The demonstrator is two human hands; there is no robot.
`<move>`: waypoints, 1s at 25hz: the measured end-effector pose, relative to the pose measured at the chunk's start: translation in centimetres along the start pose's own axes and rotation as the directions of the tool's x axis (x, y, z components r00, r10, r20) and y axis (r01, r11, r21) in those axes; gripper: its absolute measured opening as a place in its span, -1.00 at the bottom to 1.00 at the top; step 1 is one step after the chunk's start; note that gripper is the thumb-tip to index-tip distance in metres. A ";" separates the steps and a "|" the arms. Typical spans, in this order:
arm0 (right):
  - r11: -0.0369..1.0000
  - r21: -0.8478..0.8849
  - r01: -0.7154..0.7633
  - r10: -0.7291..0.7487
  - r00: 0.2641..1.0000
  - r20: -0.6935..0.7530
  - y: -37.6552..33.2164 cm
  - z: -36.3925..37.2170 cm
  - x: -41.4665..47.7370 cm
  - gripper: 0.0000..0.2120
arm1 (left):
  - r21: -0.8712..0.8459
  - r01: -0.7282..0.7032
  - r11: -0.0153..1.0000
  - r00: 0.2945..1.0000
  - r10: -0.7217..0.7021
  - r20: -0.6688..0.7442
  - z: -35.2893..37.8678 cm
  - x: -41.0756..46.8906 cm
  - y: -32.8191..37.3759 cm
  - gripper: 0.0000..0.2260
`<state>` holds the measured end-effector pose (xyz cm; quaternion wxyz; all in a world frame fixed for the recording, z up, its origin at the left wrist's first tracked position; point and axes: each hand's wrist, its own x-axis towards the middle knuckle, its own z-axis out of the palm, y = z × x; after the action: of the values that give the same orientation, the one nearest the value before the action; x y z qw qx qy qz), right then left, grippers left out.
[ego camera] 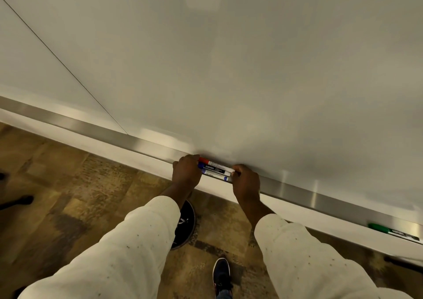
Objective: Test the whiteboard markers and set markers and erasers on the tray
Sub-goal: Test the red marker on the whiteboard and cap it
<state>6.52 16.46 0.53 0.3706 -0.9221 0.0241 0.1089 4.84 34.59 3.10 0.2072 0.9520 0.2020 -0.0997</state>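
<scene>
Three markers lie side by side on the metal tray (96, 128) under the whiteboard (229, 69): a red-capped marker (207, 161) at the back, a blue-capped marker (211, 167) in the middle and another blue marker (216, 175) in front. My left hand (185, 171) curls round their left ends. My right hand (246, 182) curls round their right ends. A green marker (389, 230) lies on the tray far to the right, apart from both hands. No eraser is in view.
The tray runs diagonally from upper left to lower right below the board. A patterned floor (68, 195) lies beneath it, with my two dark shoes (220, 273) near the wall. A dark object (17, 201) sits at the left edge.
</scene>
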 end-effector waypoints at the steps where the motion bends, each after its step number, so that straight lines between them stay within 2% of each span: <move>1: 1.000 0.006 0.006 -0.006 1.000 -0.008 0.1 0.1 0.0 -0.78 | -0.027 0.006 1.000 1.000 -0.006 -0.001 0.0 0.0 -0.1 -0.61; 7: 0.998 0.043 -0.043 0.046 0.997 -0.068 0.2 1.0 -0.6 -0.85 | -0.170 0.115 0.979 0.993 -0.110 0.040 -0.1 -0.5 0.7 -0.58; 12: 0.993 0.080 -0.084 0.088 0.995 -0.042 1.1 0.4 -0.5 -0.72 | -0.229 0.153 0.961 0.987 -0.140 0.073 0.6 -1.4 2.6 -0.65; 20: 0.979 0.092 -0.184 0.197 0.969 -0.152 7.4 -5.7 -1.7 -0.70 | -0.137 -0.015 0.990 0.984 0.039 0.172 4.4 -3.3 8.6 -0.71; 25: 0.978 0.124 -0.166 0.182 0.975 -0.127 9.5 -8.3 -2.7 -0.70 | -0.097 -0.053 0.994 0.983 0.069 0.167 6.0 -4.2 10.6 -0.75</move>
<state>4.24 3.78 0.52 0.4082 -0.8995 0.1365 0.0756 4.97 21.76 2.61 0.2704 0.9352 0.1585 -0.1650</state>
